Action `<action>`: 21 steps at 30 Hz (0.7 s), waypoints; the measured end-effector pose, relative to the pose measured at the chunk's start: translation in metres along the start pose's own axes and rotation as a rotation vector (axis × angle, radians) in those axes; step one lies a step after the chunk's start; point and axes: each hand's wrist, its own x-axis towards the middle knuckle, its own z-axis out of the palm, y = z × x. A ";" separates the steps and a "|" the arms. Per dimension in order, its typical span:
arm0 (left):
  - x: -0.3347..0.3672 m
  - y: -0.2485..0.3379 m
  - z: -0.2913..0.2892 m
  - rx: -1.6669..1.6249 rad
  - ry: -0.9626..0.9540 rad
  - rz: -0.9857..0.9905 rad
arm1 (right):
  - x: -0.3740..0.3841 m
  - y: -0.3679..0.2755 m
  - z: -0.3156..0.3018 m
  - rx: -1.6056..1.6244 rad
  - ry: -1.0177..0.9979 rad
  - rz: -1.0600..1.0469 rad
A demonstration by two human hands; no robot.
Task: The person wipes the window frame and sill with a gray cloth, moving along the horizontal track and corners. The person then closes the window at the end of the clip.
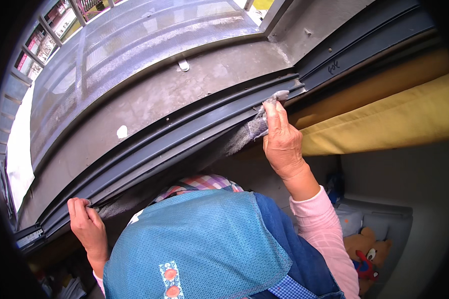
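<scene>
A dark grey sliding-window track (184, 133) runs slantwise across the view, with raised parallel rails. At its right end my right hand (283, 134) is closed on a fluffy grey cloth (242, 137), pinching a bunched part between thumb and fingers over the rail. The cloth stretches down and left along the track's near side, much of it in shadow. At the lower left my left hand (88, 226) is closed at the track's near edge, its fingertips over the cloth's other end. Part of that grip is hidden.
Beyond the track lies a stained metal ledge (149, 102) with a perforated sheet (149, 45) and metal bars (50, 30). A yellow curtain (384, 119) hangs at right. My blue apron (194, 239) fills the lower middle. A brown plush toy (369, 249) sits at lower right.
</scene>
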 end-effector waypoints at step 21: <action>-0.002 0.003 -0.005 -0.009 0.021 0.010 | 0.026 0.085 -0.004 -0.310 -0.089 -0.039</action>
